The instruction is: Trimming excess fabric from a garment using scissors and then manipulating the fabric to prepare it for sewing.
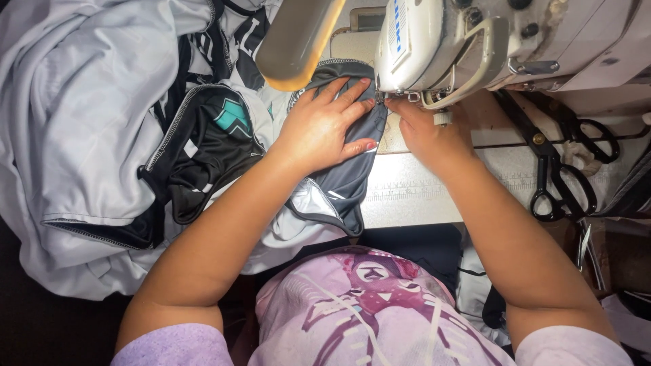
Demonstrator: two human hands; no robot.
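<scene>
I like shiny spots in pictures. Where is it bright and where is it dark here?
In the head view, light falls brightest on the white sewing machine and the table by the hands; the grey fabric looks softly lit; the bottom left corner sinks into deep shadow, and the scissors sit in dimmer light.

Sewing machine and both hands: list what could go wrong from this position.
1. The right hand has its fingertips right by the needle area under the sewing machine head; a slip could likely catch a finger.
2. The left hand presses the dark grey fabric flat, while the bunched light grey garment hangs off to the side; its weight may drag the seam crooked.
3. The black scissors lie near the table edge and could get knocked off.
</scene>
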